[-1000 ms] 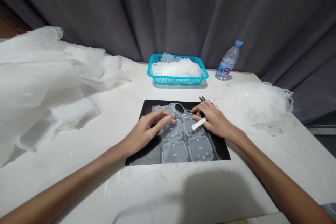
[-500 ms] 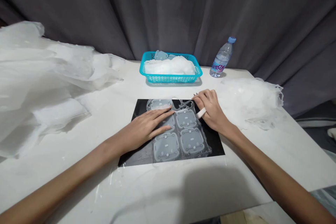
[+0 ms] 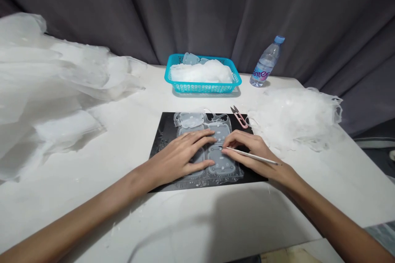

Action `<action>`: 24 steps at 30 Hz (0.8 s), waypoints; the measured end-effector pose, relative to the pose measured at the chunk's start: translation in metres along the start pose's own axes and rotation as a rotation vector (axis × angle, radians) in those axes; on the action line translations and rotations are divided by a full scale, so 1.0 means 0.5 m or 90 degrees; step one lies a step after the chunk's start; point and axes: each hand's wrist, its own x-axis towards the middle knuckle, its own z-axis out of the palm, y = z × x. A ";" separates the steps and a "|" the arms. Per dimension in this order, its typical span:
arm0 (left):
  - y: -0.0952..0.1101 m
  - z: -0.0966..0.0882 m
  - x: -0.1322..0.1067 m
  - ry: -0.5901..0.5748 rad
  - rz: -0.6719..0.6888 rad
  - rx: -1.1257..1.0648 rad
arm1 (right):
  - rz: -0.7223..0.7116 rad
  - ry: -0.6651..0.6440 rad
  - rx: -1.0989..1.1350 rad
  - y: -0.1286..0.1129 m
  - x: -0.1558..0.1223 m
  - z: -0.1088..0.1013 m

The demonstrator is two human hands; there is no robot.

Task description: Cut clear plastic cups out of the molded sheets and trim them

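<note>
A translucent moulded sheet of rounded pieces lies on a black mat in front of me. My left hand lies flat on the sheet with its fingers spread. My right hand pinches a thin white stick like a pen, and the stick's tip touches the sheet near the left fingertips. Small pink snips lie on the mat's far right corner, apart from both hands.
A turquoise basket with white translucent pieces stands behind the mat. A water bottle lies at the back right. White film scraps are heaped on the right, and a large white pile fills the left. A dark curtain hangs behind the white table.
My right hand came away from the mat's far right corner, where the snips now lie free, and brought the white stick down to the sheet's middle. My left hand stayed flat on the sheet.
</note>
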 end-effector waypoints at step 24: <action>-0.008 0.030 0.037 0.123 0.010 0.060 | -0.132 0.039 -0.214 0.002 0.001 0.035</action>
